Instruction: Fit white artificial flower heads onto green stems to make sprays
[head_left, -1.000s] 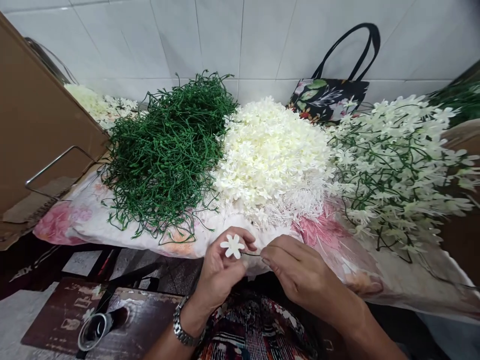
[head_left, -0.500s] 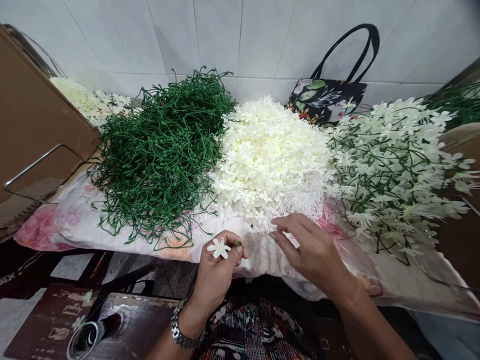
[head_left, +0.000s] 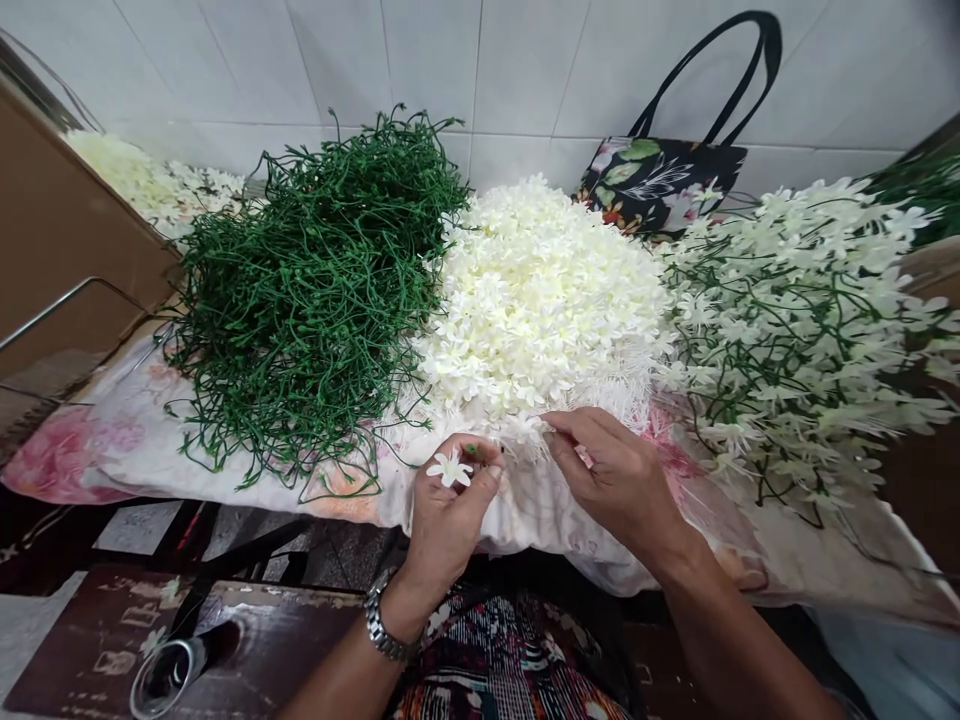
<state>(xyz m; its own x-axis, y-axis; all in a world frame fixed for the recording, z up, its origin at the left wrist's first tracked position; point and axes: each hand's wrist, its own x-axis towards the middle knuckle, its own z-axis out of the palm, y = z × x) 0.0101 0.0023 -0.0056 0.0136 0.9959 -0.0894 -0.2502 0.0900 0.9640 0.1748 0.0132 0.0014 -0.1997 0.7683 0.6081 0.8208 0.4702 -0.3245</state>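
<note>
My left hand (head_left: 442,525), a metal watch on its wrist, is closed on a green artificial flower stem. A white artificial flower (head_left: 450,468) shows above its thumb, and a bit of green stem (head_left: 471,450) shows between the fingers. My right hand (head_left: 619,470) pinches a white flower piece (head_left: 527,430) at the front of the heap; its fingertips partly cover it. Beyond my hands lies the heap of white flower heads (head_left: 540,290), with thin white stamens (head_left: 619,385) along its near right edge. Left of it rises a tangled pile of green stems (head_left: 307,290).
Flowers joined to stems (head_left: 810,330) are heaped at the right. A floral bag (head_left: 660,185) leans on the tiled wall behind. Cardboard (head_left: 75,200) borders the left side. A cup of dark liquid (head_left: 166,675) stands low at left, below the floral cloth (head_left: 247,490).
My right hand has closed its fingers on a white piece at the heap's front edge. The left hand has moved slightly forward and right, keeping its flower. The camera view has shifted a little.
</note>
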